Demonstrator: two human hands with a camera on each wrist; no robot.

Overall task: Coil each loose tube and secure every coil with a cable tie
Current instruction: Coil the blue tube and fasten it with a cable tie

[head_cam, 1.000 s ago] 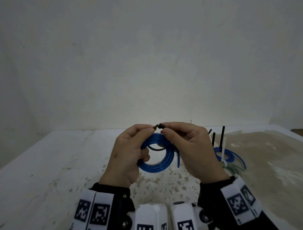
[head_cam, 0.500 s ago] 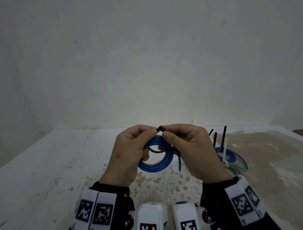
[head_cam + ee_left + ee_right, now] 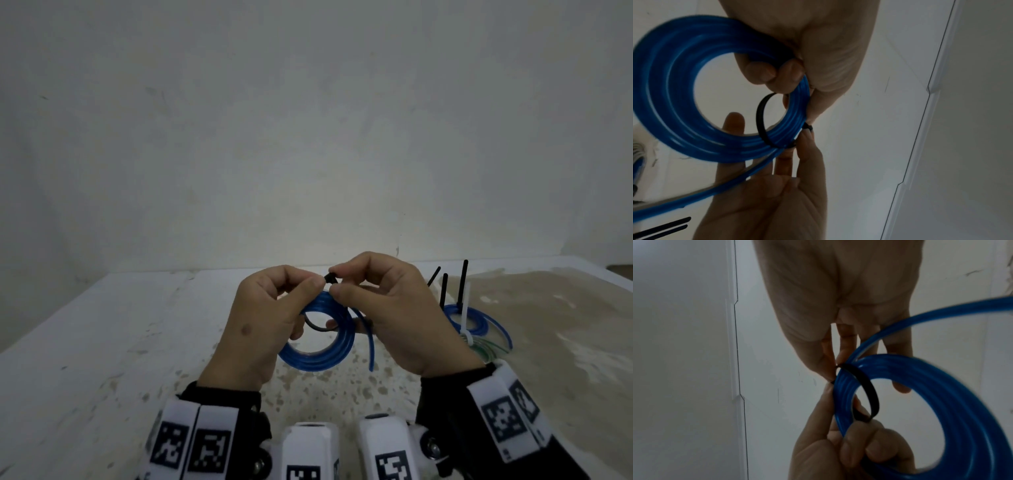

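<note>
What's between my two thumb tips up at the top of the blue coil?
The black cable tie's head, pinched between the left hand and right hand, above the blue tube coil. The head view shows it best.

you are holding a blue tube coil [image 3: 318, 356] up over the stained white table [image 3: 102, 342], with your left hand [image 3: 263, 329] gripping its left side. a black cable tie [image 3: 317, 327] is looping loosely around the coil's upper strands, and your right hand [image 3: 394, 315] is pinching the tie's head at the top, thumb tips of both hands nearly meeting there. one loose tube end is hanging down on the right. behind your right hand, tied blue coils [image 3: 476, 322] are lying on the table, black tie tails [image 3: 464, 284] and a white tie [image 3: 465, 318] sticking up.
</note>
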